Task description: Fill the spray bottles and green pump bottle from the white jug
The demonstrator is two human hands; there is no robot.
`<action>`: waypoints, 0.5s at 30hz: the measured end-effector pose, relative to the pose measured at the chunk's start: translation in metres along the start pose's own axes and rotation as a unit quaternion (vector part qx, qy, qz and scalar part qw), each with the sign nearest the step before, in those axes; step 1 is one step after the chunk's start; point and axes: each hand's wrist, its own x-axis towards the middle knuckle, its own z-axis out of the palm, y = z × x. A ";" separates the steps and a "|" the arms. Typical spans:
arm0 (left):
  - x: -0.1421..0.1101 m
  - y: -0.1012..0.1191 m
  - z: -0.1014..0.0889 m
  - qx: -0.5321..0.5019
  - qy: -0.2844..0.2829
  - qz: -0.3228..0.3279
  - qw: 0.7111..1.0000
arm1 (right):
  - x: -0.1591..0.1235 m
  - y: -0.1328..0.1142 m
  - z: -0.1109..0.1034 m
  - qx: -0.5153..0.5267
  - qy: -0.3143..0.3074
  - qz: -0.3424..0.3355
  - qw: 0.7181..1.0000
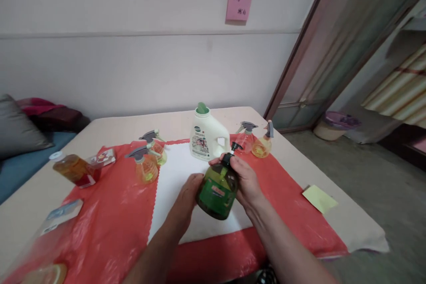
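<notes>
A green pump bottle with a black pump top is held up, tilted to the right, over a white cloth. My left hand grips its lower left side, fingers partly hidden behind it. Around the neck and upper right side closes my right hand, just below the pump nozzle. Behind the bottle stands a cream detergent jug with a handle and its green spout showing.
Spray bottles stand left and right on a red plastic sheet. At the left are a bottle of amber liquid and clear packaging. A yellow sticky-note pad lies near the table's right edge.
</notes>
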 end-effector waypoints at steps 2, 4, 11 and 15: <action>-0.001 -0.002 -0.001 0.147 0.119 0.083 0.978 | 0.000 0.007 0.004 -0.061 0.042 -0.025 0.997; -0.003 -0.009 0.001 0.274 0.159 0.160 0.935 | -0.001 0.016 0.006 -0.106 0.049 -0.029 0.993; 0.001 -0.028 0.013 0.392 0.180 0.208 0.878 | -0.007 0.023 0.006 -0.112 -0.022 -0.002 0.993; 0.000 -0.010 0.010 0.258 0.108 0.127 0.952 | -0.011 0.008 0.001 -0.115 -0.074 0.015 0.991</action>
